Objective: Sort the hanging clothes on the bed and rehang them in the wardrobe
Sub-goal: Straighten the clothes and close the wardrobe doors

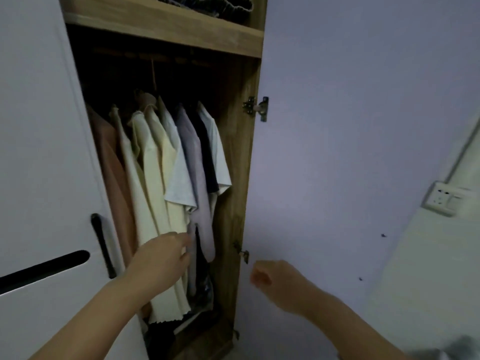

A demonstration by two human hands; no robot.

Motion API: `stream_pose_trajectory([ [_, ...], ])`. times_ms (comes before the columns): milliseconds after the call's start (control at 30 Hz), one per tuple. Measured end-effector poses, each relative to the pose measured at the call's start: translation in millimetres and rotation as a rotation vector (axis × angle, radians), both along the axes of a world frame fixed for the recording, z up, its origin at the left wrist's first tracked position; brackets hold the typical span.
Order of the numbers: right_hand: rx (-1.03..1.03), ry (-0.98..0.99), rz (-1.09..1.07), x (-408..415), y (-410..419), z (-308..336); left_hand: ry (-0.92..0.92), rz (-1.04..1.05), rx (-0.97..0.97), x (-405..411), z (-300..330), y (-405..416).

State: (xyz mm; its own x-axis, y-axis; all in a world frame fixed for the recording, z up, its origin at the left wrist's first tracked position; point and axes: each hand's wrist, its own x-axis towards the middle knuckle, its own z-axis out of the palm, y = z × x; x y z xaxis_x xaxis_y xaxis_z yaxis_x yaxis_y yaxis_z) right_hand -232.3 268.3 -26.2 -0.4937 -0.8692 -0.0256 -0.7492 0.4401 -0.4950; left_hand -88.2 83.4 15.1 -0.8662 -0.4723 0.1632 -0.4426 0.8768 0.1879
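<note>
The wardrobe [235, 162] stands open with several garments hanging from a dim rail: a peach one [114, 178], cream ones [153, 193], a pale blue shirt [179, 188], a lavender top [198, 183], a dark one and a white tee [219, 162]. My left hand [162, 258] reaches into the clothes, fingertips touching the lower edge of the lavender top beside the cream fabric. My right hand [272, 279] hovers in front of the open door, fingers curled, holding nothing. The bed is out of view.
A white closed door [46, 152] with a black handle [102, 245] is at left. The open door [337, 141] fills the right, with hinges [255, 108]. Folded dark items lie on the upper shelf [166, 27]. A wall socket [441, 200] is at right.
</note>
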Motion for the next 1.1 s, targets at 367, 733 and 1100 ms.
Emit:
stream_pose_trajectory([
  [367, 0.299, 0.083, -0.495, -101, 182, 29, 0.010, -0.194, 0.160, -115, -19, 109],
  [733, -0.478, -0.307, -0.467, -146, 172, 15, 0.054, -0.094, 0.156, -122, -36, 140],
  [1100, -0.510, -0.206, -0.507, -91, 149, 3, 0.049, 0.154, 0.091, -36, -47, 119],
])
